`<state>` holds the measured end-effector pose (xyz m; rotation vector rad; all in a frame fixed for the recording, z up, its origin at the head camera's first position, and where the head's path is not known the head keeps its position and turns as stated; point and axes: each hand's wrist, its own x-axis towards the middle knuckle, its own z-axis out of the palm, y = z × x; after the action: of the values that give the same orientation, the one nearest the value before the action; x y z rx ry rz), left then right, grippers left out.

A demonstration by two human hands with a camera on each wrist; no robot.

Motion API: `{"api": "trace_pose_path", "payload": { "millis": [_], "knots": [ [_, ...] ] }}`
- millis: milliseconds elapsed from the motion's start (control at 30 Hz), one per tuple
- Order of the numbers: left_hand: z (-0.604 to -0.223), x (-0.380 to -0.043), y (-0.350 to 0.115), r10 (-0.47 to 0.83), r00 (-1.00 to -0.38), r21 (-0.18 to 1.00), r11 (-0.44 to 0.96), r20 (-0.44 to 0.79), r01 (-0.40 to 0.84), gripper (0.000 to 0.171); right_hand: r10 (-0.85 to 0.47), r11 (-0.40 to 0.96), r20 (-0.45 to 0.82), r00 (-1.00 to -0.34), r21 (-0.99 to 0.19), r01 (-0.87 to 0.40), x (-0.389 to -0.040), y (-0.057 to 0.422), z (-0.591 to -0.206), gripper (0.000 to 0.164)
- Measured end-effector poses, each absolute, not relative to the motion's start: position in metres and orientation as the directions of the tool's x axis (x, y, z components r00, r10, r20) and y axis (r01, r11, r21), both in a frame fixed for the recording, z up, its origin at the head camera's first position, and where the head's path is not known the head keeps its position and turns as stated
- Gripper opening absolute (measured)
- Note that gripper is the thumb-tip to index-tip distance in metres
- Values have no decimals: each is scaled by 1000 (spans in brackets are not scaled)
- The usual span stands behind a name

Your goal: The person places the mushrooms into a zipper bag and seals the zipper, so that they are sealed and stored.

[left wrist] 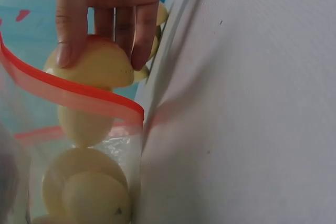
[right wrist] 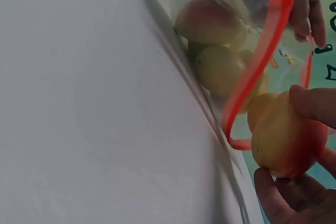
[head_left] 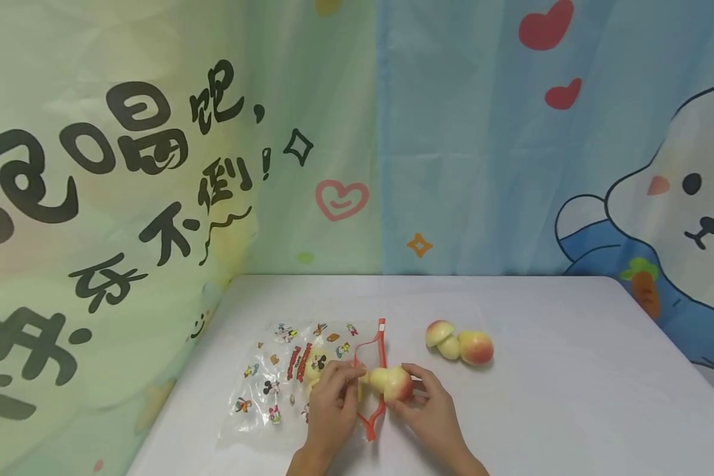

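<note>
A clear zip bag (head_left: 244, 416) with a red zip edge (head_left: 382, 344) and cartoon prints lies on the table, its mouth spread open to the right. My left hand (head_left: 332, 404) pinches the bag at its mouth. In my right hand (head_left: 433, 413) is a yellow mushroom (head_left: 397, 383) with a red-tinged cap, gripped by the cap. Its stem points left into the bag's mouth, behind the red edge in the left wrist view. Several similar mushrooms (right wrist: 210, 22) are inside the bag, partly hidden in the head view by my left hand.
Two more mushrooms, one on its side (head_left: 440, 334) and one with its red cap to the right (head_left: 477, 348), lie close together beyond my right hand. The white table (head_left: 571, 396) ends at a printed curtain (head_left: 452, 165) behind and to the left.
</note>
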<state>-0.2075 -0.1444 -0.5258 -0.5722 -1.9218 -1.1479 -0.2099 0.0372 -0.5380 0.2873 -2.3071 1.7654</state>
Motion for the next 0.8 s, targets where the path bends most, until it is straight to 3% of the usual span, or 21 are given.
{"api": "trace_pose_path", "payload": {
  "millis": [233,467,800],
  "knots": [
    [-529,-206,-142,14,-592,516,474,806,714,27,-59,234,296,-953,-924,-301,-208,29,-543,62],
    [-528,-208,-138,52,-536,458,452,843,765,30,-105,171,302,-947,-933,-317,-204,24,-540,63],
    [-527,-203,-138,72,-579,494,445,812,747,30,-170,101,210,-963,-968,-229,-204,22,-542,59]
  ]
}}
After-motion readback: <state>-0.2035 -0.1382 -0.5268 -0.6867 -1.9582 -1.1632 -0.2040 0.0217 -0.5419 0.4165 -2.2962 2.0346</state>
